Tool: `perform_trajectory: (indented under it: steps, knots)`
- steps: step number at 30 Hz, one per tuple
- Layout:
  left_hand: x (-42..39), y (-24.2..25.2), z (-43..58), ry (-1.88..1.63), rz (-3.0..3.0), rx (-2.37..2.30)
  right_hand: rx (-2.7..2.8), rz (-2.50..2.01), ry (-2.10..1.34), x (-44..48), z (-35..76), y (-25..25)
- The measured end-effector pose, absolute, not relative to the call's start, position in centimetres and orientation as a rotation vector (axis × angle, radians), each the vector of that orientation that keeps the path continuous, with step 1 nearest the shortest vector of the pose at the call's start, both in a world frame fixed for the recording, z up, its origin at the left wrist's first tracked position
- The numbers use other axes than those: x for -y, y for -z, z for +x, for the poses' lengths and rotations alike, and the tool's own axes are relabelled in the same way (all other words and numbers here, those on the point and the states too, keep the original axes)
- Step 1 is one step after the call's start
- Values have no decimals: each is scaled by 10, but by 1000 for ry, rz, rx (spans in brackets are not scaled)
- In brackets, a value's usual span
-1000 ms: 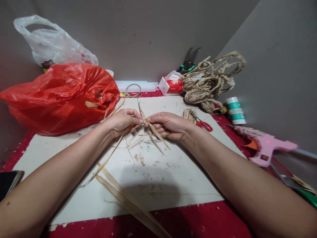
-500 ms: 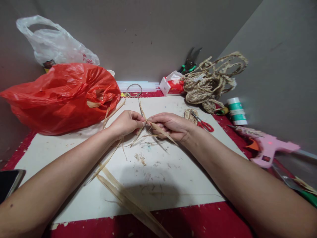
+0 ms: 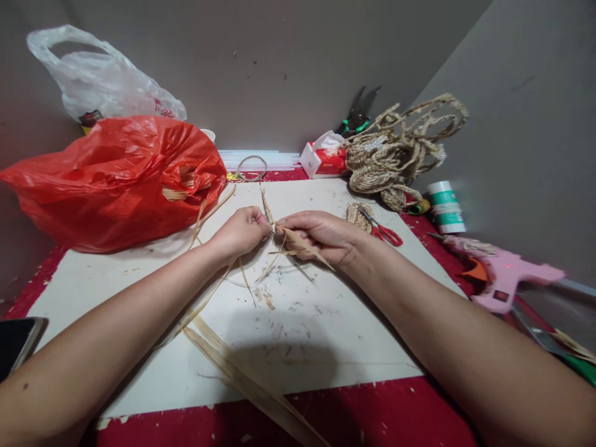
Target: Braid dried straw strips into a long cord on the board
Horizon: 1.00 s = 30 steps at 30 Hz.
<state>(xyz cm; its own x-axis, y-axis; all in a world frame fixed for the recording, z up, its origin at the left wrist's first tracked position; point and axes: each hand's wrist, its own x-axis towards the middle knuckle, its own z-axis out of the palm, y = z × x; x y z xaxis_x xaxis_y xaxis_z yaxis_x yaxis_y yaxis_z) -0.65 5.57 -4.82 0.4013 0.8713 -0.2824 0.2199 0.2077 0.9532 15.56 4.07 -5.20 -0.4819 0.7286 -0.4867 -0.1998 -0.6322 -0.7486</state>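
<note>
Thin straw braid (image 3: 266, 202) sits right btwn your L hand (image 3: 244, 233) and R hand (image 3: 326, 237), plaited end pointing away from you past the fingertips. L hand's pinching its near end; R hand's got thumb & fingers closed on a flat strip (image 3: 300, 241) just beside it, loose end slanting down R. White sheet (image 3: 372, 329) below, on red worktop (image 3: 382, 410). Scissors (image 3: 378, 231) lie R of your R hand; red bag (image 3: 116, 186)'s up L, pink glue gun (image 3: 505, 273) far R.

Prob. craft wkshp: glue gun (image 3: 505, 271), scissors (image 3: 387, 235), cord bndl (image 3: 372, 166).
</note>
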Motion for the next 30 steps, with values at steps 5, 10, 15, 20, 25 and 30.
perform_trajectory:
  steps: [5,10,15,20,25,30]
  knots:
    - [-56,56,-7,-680,1477,-1100,868,-1141,-2107,-38,153,50]
    - [-54,53,-7,-673,1375,-1046,1062,-1186,-2036,-33,150,45]
    - [-54,49,-7,-644,1252,-997,1235,-1238,-1944,-31,152,42]
    - [-55,47,-8,-640,1217,-990,1627,-1499,-1469,-30,148,39]
    - [-54,47,-7,-637,1231,-995,2066,-1736,-714,-24,141,40]
    - [-55,49,-6,-602,1292,-1078,2307,-1884,-194,-13,136,42]
